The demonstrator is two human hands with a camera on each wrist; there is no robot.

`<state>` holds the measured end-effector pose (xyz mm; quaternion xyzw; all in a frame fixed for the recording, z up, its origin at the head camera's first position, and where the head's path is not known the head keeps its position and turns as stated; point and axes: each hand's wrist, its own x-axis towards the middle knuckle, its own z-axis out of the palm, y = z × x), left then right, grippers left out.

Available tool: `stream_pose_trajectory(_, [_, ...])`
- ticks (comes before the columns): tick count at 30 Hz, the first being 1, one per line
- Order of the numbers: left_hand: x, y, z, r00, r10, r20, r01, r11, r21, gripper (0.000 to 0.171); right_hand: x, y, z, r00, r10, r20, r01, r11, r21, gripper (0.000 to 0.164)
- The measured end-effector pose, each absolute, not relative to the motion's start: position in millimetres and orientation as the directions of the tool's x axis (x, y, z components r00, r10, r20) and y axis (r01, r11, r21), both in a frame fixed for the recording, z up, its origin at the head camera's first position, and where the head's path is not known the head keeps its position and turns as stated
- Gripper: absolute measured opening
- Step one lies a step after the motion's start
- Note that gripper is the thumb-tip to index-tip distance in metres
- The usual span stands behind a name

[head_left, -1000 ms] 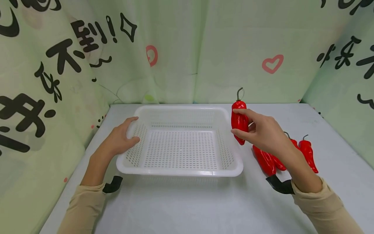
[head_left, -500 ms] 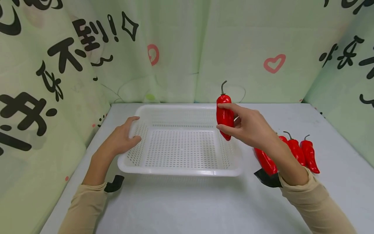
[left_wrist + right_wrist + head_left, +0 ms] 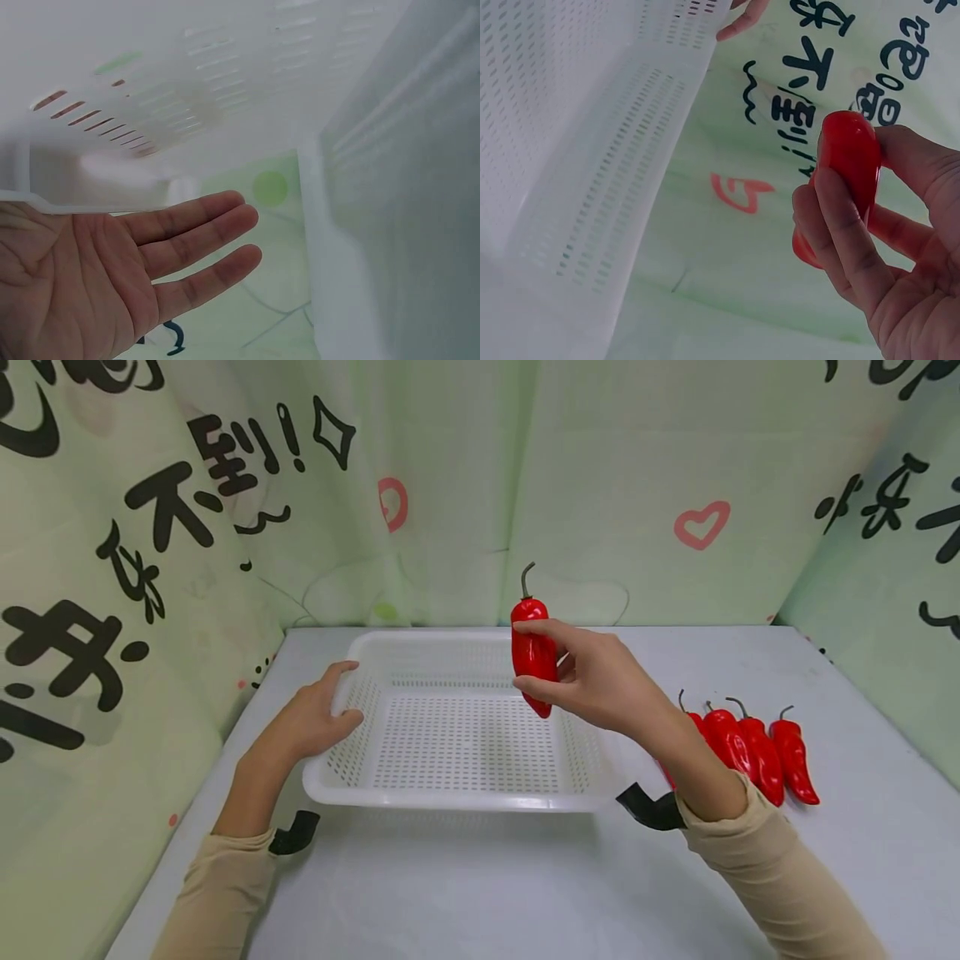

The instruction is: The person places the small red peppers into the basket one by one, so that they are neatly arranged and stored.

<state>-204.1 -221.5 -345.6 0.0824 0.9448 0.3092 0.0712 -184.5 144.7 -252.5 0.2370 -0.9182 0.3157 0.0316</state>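
Note:
My right hand (image 3: pixel 592 672) pinches a red chili pepper (image 3: pixel 534 647) by its sides, stem up, above the right half of a white plastic basket (image 3: pixel 457 802). In the right wrist view, the pepper (image 3: pixel 851 154) sits between thumb and fingertips, beside the basket wall (image 3: pixel 615 172). My left hand (image 3: pixel 315 714) holds the basket's left rim, thumb and index finger over it. From the left wrist view, the other fingers (image 3: pixel 199 232) extend straight below the rim (image 3: pixel 97 208). The basket has a perforated floor and shows nothing inside.
Several more red peppers (image 3: pixel 765 756) lie in a group on the white table (image 3: pixel 450 893), right of the basket and partly behind my right forearm. A green curtain (image 3: pixel 600 485) with black writing and pink hearts encloses the back and sides.
My right hand has carried the pepper leftward, from beside the basket's right rim to over the basket. The left hand stays at the left rim, and the basket has barely moved.

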Motion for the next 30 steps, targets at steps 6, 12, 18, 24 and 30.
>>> stream_pose_trajectory(6, [-206,-221,-346,-0.976,0.201,-0.084,0.113,0.797,0.593,0.075,-187,132,-251,-0.883,-0.426,0.198,-0.452,0.658,-0.601,0.060])
stream_pose_trajectory(12, [-206,-221,-347,-0.976,0.205,-0.075,0.124,0.802,0.585,0.074,-189,119,-251,-0.875,-0.444,0.191,-0.455,0.626,-0.633,0.059])
stream_pose_trajectory(18, [-206,-222,-348,-0.975,0.214,-0.064,0.139,0.805,0.576,0.073,-192,106,-255,-0.865,-0.463,0.193,-0.468,0.607,-0.642,0.060])
stream_pose_trajectory(24, [-204,-220,-346,-0.977,0.202,-0.066,0.132,0.819,0.559,0.073,-195,92,-256,-0.858,-0.482,0.177,-0.469,0.597,-0.650,0.059])
stream_pose_trajectory(30, [-204,-220,-345,-0.977,0.203,-0.066,0.134,0.824,0.551,0.073,-199,80,-256,-0.845,-0.513,0.150,-0.474,0.589,-0.655,0.058])
